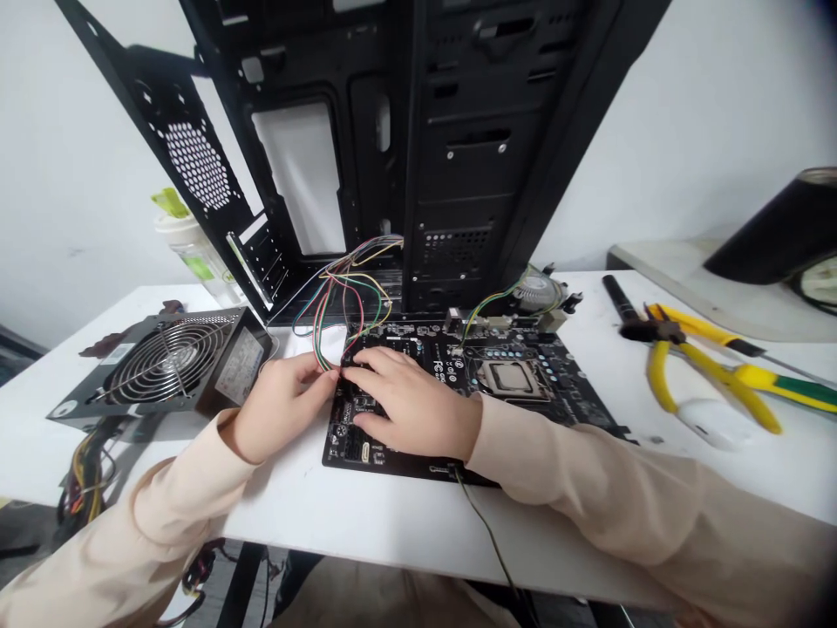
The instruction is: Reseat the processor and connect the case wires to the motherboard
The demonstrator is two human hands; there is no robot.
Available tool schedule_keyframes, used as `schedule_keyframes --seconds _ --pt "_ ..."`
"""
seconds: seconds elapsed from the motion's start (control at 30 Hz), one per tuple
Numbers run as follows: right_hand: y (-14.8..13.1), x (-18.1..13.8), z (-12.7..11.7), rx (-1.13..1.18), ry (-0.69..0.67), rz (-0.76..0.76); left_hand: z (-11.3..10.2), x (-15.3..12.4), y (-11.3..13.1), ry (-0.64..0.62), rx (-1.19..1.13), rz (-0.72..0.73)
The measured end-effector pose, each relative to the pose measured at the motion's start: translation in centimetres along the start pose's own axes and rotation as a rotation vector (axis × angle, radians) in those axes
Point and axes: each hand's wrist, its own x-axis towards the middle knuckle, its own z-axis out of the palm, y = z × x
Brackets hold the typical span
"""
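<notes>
A black motherboard [445, 436] lies flat on the white table, with a bare processor [508, 378] in its socket. At the board's left edge, my left hand [278, 406] is closed, thumb and forefinger pinching a bundle of thin coloured wires [318, 323]. The plug ends of these wires are hidden by my fingertips. My right hand [411, 401] rests over the board with its fingers spread, the forefinger reaching the wire ends beside my left fingertips. The wires run back into a black computer case [458, 174] standing behind the board.
On the left lies a power supply [173, 362] with its cables hanging over the table edge. A bottle [200, 253] stands behind it. To the right are yellow-handled pliers [719, 384], a screwdriver [785, 388] and a white mouse [712, 423]. A processor cooler [540, 292] sits behind the board.
</notes>
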Motion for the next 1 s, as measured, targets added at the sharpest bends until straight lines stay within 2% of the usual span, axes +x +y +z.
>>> schedule_keyframes --seconds 0.23,0.4,0.63,0.83,1.0 --pt "0.5 0.4 0.0 -0.049 0.0 -0.047 0.3 0.3 0.3 0.02 -0.093 -0.033" --pt "0.6 0.7 -0.2 -0.165 0.009 -0.123 0.5 0.4 0.4 0.119 -0.19 -0.063" --pt "0.6 0.8 0.2 -0.23 0.036 -0.17 0.7 0.3 -0.4 0.074 -0.1 -0.088" --pt "1.0 1.0 0.6 -0.246 0.085 -0.257 0.3 0.3 -0.2 0.054 -0.038 -0.073" --pt "0.7 1.2 0.5 -0.281 0.05 -0.258 0.3 0.3 -0.1 0.087 0.056 -0.03"
